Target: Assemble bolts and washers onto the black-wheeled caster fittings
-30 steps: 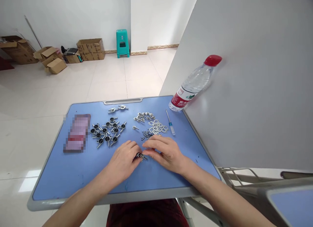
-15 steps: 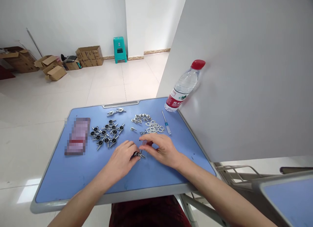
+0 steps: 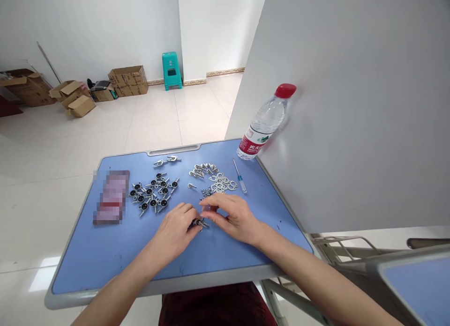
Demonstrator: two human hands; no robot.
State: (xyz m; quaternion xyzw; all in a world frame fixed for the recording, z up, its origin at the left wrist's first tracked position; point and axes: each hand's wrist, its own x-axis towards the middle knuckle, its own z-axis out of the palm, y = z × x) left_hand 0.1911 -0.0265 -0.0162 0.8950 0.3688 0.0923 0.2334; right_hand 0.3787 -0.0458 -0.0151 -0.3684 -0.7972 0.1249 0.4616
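Note:
My left hand [image 3: 179, 225] is closed on a small metal fitting [image 3: 204, 224] near the front middle of the table; its prongs stick out past the fingertips. Just right of it, my right hand [image 3: 230, 216] pinches a small clear-handled screwdriver [image 3: 206, 208], mostly hidden by the fingers, its tip down at the fitting. Behind my right hand lie a heap of tiny screws [image 3: 206, 192], flat metal plates [image 3: 223, 181] and hooked metal pieces [image 3: 204, 169]. One hooked piece [image 3: 191, 186] lies apart. Several metal fittings with black discs [image 3: 153, 191] are grouped to the left.
The blue table [image 3: 140, 251] also bears a blurred purple object [image 3: 113, 195], two forked metal parts [image 3: 167, 161], another screwdriver [image 3: 240, 176] and a red-capped water bottle [image 3: 263, 124]. A grey panel [image 3: 333, 106] stands along the right. Cartons [image 3: 129, 80] and a green stool [image 3: 172, 70] are beyond.
Both hands stay almost in place at the fitting. The fingers of my right hand have shifted slightly around the screwdriver handle, and the view has moved a little.

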